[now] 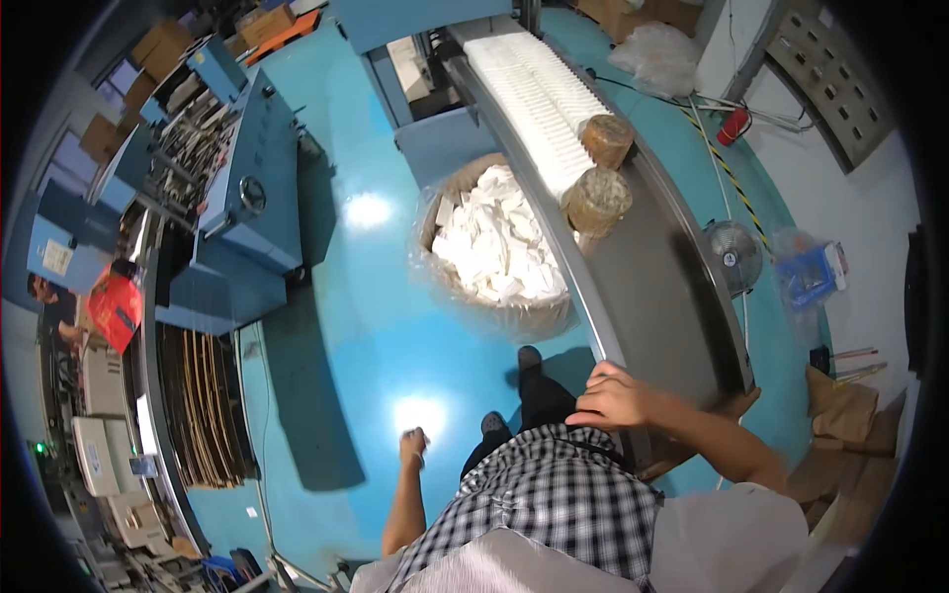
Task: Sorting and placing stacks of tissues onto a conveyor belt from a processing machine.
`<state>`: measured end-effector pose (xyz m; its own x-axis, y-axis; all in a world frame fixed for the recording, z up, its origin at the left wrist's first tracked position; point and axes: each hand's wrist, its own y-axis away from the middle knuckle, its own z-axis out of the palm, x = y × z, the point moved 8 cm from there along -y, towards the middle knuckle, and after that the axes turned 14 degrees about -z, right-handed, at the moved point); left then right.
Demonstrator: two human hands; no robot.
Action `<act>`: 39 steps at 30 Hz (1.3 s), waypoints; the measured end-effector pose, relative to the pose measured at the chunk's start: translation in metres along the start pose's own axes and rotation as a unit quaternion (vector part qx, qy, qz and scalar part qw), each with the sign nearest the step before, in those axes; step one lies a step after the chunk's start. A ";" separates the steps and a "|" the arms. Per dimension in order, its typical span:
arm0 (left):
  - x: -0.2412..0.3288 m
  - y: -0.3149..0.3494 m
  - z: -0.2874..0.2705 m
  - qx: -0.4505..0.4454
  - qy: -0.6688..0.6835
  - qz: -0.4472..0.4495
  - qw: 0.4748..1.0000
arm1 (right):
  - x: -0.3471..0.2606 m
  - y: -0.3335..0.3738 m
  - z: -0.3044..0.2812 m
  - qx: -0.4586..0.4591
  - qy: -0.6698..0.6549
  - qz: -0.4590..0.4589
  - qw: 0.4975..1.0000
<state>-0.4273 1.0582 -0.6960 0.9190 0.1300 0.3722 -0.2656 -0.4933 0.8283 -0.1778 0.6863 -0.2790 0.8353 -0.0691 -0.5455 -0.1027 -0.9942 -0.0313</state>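
Head view: metal table point(660, 282), extending ahead at right.
Right hand point(615, 397): at table's near left corner, fingers bent, close together.
Left hand point(414, 446): left of table, fingers curled; cannot tell if pinching anything.
White stack point(529, 94): on table's far part.
Brown cylinders point(599, 203): on table, before stack.
Bin point(514, 318): left of table, heaped with white scraps point(496, 237).

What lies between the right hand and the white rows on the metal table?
In the head view, going from the right hand to the white rows: bare metal table, then two brown cylinders at the rows' near ends.
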 end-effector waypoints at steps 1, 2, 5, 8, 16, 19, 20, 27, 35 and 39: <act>0.041 -0.022 -0.038 0.121 0.046 0.089 0.988 | 0.001 -0.025 -0.017 0.071 -0.029 -0.018 0.997; 0.128 -0.001 -0.020 0.073 0.050 0.113 0.990 | 0.014 -0.026 -0.028 0.138 -0.049 0.013 0.989; 0.314 0.048 -0.017 0.095 0.055 0.300 0.948 | 0.040 -0.038 -0.104 0.305 0.048 -0.009 0.951; 0.465 0.147 0.038 0.067 0.052 0.452 0.888 | 0.093 -0.029 -0.186 0.372 0.222 0.020 0.901; 0.637 0.313 0.121 0.042 0.018 0.655 0.754 | 0.323 -0.026 -0.263 0.384 0.204 0.366 0.823; 0.671 0.322 0.137 0.072 -0.048 0.681 0.727 | 0.354 -0.021 -0.253 0.395 0.161 0.323 0.845; 0.682 0.319 0.147 0.049 -0.063 0.681 0.728 | 0.355 -0.018 -0.252 0.404 0.184 0.348 0.826; 0.765 0.330 0.240 0.046 -0.212 0.731 0.647 | 0.341 -0.008 -0.262 0.446 0.228 0.322 0.804; 0.798 0.308 0.263 -0.011 -0.255 0.723 0.642 | 0.315 0.004 -0.248 0.215 0.052 0.496 0.839; 0.861 0.276 0.232 0.160 -0.181 0.668 0.704 | 0.378 -0.001 -0.211 0.458 -0.489 0.460 0.583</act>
<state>0.3586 0.8341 -0.2442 -0.0580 -0.8331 0.5501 -0.9372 -0.1444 -0.3174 0.2514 0.6436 -0.3086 -0.4626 -0.0133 -0.8865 -0.8830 -0.0823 0.4620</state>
